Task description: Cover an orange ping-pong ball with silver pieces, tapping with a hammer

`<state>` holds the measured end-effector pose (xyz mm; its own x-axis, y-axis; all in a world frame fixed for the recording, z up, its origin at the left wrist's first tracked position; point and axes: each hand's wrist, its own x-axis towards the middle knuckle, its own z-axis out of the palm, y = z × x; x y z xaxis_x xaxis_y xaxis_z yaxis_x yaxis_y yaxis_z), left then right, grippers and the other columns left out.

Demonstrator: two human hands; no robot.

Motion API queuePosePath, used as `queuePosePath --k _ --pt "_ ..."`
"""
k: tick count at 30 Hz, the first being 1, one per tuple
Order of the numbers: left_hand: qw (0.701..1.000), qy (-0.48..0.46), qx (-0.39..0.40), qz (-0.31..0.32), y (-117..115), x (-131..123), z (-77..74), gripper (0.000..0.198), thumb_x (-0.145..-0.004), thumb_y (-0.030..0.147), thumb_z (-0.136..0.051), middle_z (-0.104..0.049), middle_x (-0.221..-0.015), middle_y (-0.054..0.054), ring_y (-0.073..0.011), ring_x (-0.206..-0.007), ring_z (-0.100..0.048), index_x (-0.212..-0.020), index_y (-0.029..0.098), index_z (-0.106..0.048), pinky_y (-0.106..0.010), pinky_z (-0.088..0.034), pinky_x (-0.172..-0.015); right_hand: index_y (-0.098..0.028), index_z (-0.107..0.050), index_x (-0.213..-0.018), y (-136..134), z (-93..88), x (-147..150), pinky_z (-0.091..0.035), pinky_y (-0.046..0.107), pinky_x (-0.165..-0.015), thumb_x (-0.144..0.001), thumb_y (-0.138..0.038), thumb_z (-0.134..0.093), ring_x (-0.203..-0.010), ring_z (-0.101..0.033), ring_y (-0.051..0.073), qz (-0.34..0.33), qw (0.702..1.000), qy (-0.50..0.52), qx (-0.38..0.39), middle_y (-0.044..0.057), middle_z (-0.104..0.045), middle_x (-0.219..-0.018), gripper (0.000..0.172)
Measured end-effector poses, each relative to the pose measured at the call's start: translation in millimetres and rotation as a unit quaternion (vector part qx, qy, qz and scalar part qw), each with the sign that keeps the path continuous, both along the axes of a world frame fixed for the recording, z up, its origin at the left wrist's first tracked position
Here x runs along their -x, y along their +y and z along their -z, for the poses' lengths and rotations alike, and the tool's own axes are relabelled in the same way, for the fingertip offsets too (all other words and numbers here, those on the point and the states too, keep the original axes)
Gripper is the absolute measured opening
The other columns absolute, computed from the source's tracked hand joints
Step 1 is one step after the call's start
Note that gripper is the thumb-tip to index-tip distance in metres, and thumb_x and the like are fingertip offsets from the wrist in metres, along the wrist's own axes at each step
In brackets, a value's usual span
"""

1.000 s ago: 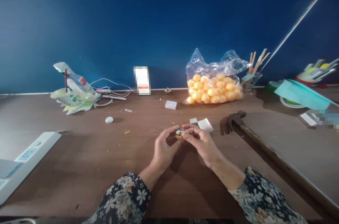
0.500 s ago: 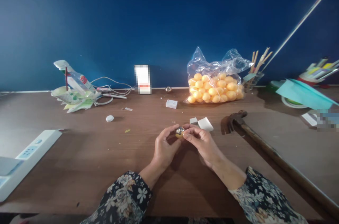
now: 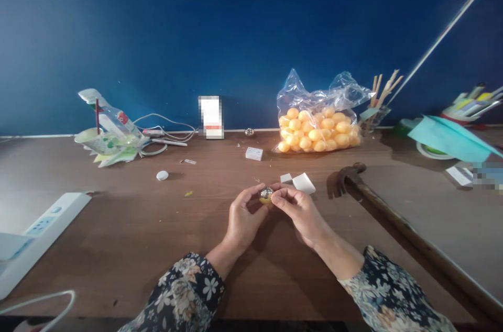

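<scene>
A small ball-shaped piece (image 3: 266, 194), shiny silver on top and yellow below, sits between my hands over the middle of the table. My left hand (image 3: 245, 217) is closed on its left side, thumb and fingers curled around it. My right hand (image 3: 301, 217) pinches at its right side; a tiny pale spot shows at those fingertips, too small to name. Just behind the right hand lie a white curved piece (image 3: 304, 184) and a small grey-white block (image 3: 286, 179).
A hammer (image 3: 387, 219) lies along the right side. Farther back are a clear bag of yellow balls (image 3: 314, 130), a small white box (image 3: 254, 153) and another silver ball (image 3: 249, 132). On the left are a white round disc (image 3: 162, 175) and a power strip (image 3: 58, 222).
Both hands hold almost the same pose around the silver-and-yellow piece. A white cable loop has come into view at the lower left. The whole view has shifted very slightly.
</scene>
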<state>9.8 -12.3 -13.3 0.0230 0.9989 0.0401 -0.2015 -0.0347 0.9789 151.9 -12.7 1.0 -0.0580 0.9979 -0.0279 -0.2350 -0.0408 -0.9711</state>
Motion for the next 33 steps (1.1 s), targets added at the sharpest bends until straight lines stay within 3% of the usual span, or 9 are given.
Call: queuePosePath --k 17,33 --pt "0.995 0.078 -0.051 -0.024 -1.1 3.3 5.6 0.042 -0.068 0.008 -0.065 -0.067 -0.114 -0.012 -0.0233 -0.100 -0.067 -0.108 0.017 -0.065 -0.036 -0.056 -0.087 -0.019 -0.068 -0.070 -2.1 -6.1 0.8 -0.046 0.032 -0.084 -0.069 -0.042 -0.074 -0.094 -0.060 0.019 -0.001 1.000 -0.018 0.003 0.005 -0.065 -0.108 0.023" --pt "0.998 0.053 -0.021 -0.022 -0.6 2.0 4.2 0.043 -0.066 0.009 -0.067 -0.067 -0.114 -0.012 -0.0228 -0.100 -0.067 -0.108 0.016 -0.065 -0.035 -0.055 -0.088 -0.019 -0.067 -0.070 -2.8 -8.3 2.5 -0.047 0.031 -0.082 -0.068 -0.044 -0.074 -0.093 -0.059 0.019 -0.001 1.000 -0.011 0.013 0.006 -0.064 -0.108 0.026"
